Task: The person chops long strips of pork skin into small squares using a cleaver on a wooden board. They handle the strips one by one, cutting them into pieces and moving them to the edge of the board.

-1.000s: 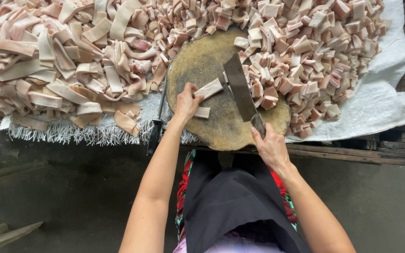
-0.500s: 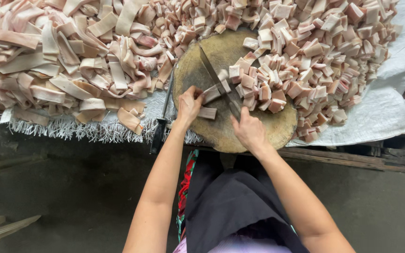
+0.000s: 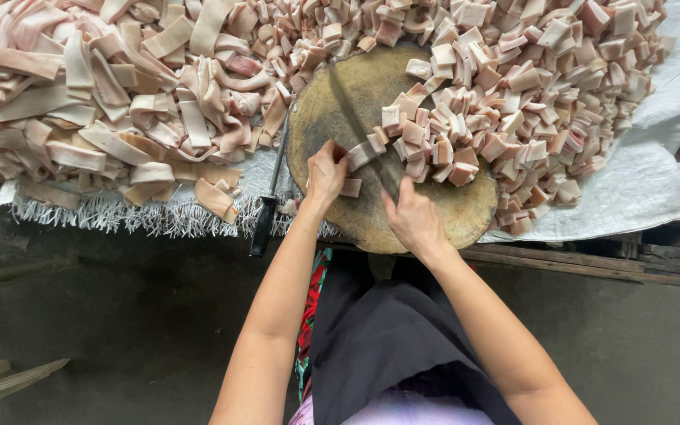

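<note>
A round wooden chopping block (image 3: 356,94) lies on the low table. On its near half my left hand (image 3: 326,171) pins a pale strip of pork fat (image 3: 362,154). My right hand (image 3: 412,220) grips the handle of a cleaver (image 3: 356,126), whose blade stands edge-down across that strip. Several cut cubes of fat (image 3: 434,134) sit on the block's right side, touching the blade's far side. One small piece (image 3: 351,187) lies under my left hand.
A heap of long fat strips (image 3: 96,102) fills the table's left; a heap of cut cubes (image 3: 545,71) fills the right, on a white woven sheet (image 3: 655,173). A black-handled sharpening steel (image 3: 271,197) lies left of the block. Wooden table edge (image 3: 592,267) and concrete floor lie below.
The cleaver has swung from a raised, tilted position down onto the strip, my right hand moving left and closer to the left hand. The view has shifted slightly.
</note>
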